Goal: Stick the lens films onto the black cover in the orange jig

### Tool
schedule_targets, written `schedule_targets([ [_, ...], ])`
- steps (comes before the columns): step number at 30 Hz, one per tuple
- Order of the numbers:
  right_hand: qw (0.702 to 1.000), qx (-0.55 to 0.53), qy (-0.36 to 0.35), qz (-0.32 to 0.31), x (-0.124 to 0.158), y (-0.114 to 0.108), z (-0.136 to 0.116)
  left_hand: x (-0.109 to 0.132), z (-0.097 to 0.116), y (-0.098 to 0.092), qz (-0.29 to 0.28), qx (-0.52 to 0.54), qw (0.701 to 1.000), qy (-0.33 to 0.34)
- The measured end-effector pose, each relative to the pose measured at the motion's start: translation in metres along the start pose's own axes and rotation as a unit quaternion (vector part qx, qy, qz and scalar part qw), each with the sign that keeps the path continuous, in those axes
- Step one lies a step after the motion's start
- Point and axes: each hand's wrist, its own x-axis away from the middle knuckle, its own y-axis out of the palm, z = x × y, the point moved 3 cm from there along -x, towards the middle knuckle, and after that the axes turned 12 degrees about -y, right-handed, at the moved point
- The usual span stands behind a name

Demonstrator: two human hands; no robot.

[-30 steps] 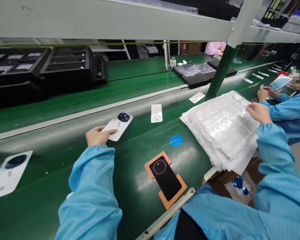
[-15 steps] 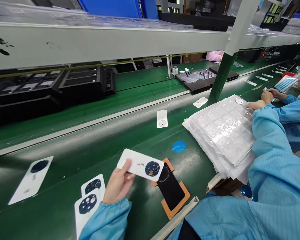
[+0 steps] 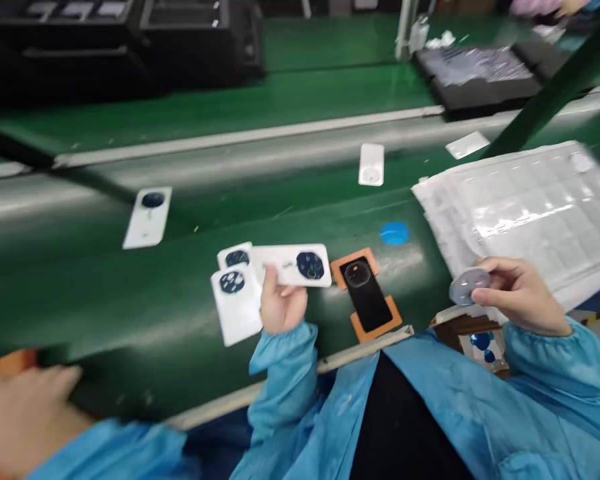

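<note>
Fingers of my left hand point(image 3: 280, 308) pinch the white phone cover point(image 3: 291, 265), long axis level, pointing right toward the orange jig point(image 3: 369, 293) just beside it. Right hand point(image 3: 517, 297) pinches a round disc point(image 3: 467, 285).

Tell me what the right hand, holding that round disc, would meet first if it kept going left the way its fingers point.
Probably the black fixture in its orange frame: the right hand and disc point toward it, though depth is unclear.
</note>
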Motion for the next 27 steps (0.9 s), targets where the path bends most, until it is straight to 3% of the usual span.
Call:
schedule_targets([
  [3,0.987,-0.101,0.095,-0.077,-0.005,0.061,0.044,0.000,0.003,-0.007,-0.009,-0.029,0.999,0.015],
  [6,0.991,-0.067,0.070,-0.088,-0.023,0.098,0.079,0.004,0.002,-0.014,-0.003,-0.068,0.998,0.012],
  [8,0.994,0.017,-0.008,-0.103,-0.034,0.115,0.090,0.008,-0.001,-0.019,0.007,-0.086,0.996,0.014],
  [10,0.976,0.128,-0.131,-0.115,-0.042,0.129,0.090,0.009,-0.003,-0.025,0.020,-0.095,0.995,0.016],
  [12,0.930,0.238,-0.251,-0.123,-0.047,0.145,0.086,0.010,-0.003,-0.032,0.035,-0.088,0.995,0.023],
  [15,0.851,0.369,-0.344,-0.147,-0.050,0.170,0.088,0.010,0.002,-0.038,0.043,-0.061,0.997,0.032],
  [18,0.790,0.440,-0.386,-0.181,-0.049,0.185,0.094,0.011,0.007,-0.041,0.040,-0.051,0.997,0.039],
  [20,0.772,0.445,-0.408,-0.198,-0.047,0.187,0.098,0.012,0.009,-0.042,0.045,-0.050,0.997,0.046],
  [27,0.771,0.437,-0.410,-0.216,-0.040,0.181,0.104,0.009,0.001,-0.041,0.058,-0.065,0.996,0.033],
])
